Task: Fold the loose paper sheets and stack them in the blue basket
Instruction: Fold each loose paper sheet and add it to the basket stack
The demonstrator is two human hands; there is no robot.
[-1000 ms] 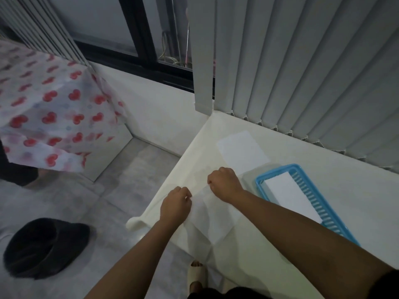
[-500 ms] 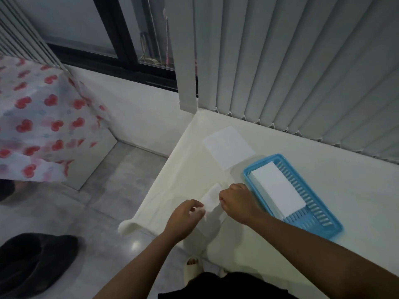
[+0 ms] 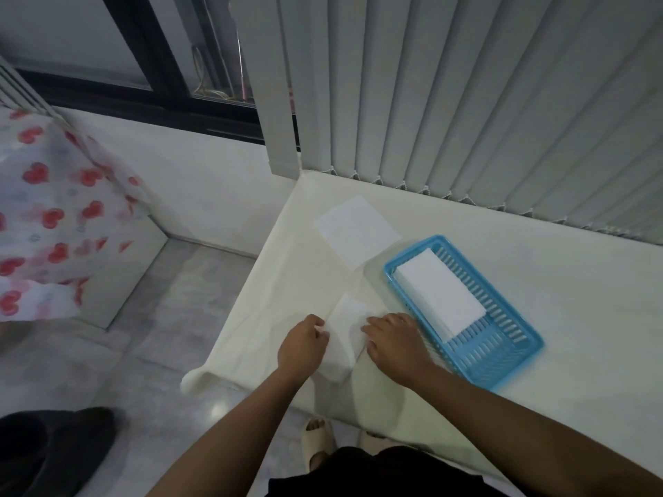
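A folded white paper sheet lies on the white table near its left front corner. My left hand pinches its left edge. My right hand lies flat with spread fingers on its right edge. Just right of that hand stands the blue basket, slanted on the table, with a stack of folded white sheets inside its far half. Loose unfolded sheets lie flat near the table's far left corner, beyond the basket.
Grey vertical blinds hang along the table's far edge. The white tablecloth droops over the left corner. On the floor to the left are a red-patterned cloth-covered piece and a black object. My sandalled foot shows below the table edge.
The sheet between my hands has gone from a wide crumpled piece to a narrow folded strip. Both hands have shifted toward the table's front, nearer the basket. The camera has tilted.
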